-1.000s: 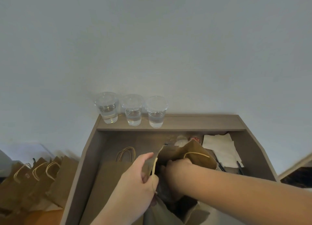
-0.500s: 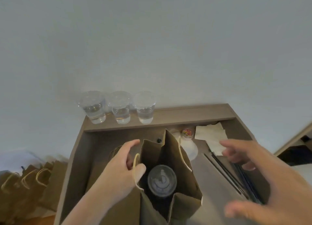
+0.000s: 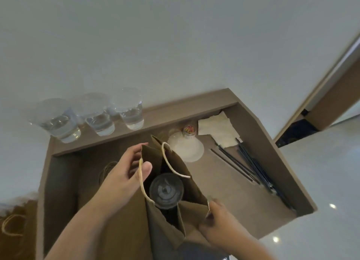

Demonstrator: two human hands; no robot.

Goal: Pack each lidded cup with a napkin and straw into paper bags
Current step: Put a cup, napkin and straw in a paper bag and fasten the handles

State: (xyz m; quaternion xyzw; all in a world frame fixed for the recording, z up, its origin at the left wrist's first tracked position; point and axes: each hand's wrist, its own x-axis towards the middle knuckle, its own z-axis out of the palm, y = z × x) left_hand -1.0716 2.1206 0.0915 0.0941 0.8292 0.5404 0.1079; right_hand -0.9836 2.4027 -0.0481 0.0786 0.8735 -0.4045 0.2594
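**Brown bag has its cup, but no napkin or straw yet**

The paper bag (image 3: 191, 213) stands open on the counter (image 3: 224, 185). One cup (image 3: 166, 190) with a lid sits down inside it, standing up straight. That part looks done for this bag.

The left hand (image 3: 120, 177) pinches the far left edge of the bag, by its string handle. The right hand (image 3: 220, 222) holds the near right corner. Both hands keep the bag's mouth wide.

I see no napkin and no straw in the bag. The napkins (image 3: 216, 129) lie in a white pile at the back right of the counter. The black straws (image 3: 247, 162) lie just beside them. One of each has to go in, I think, so a hand must let go of the bag and reach over to the right.

Three more cups (image 3: 99, 119) with water wait in a row on the ledge (image 3: 175, 111) at the back. They are blurry, so I cannot tell if they have lids. Each one needs its own bag, napkin and straw.

Some brown bags (image 3: 17, 220) show low on the left. They are too blurry to tell if they are packed. So a lot of the job looks left to do.
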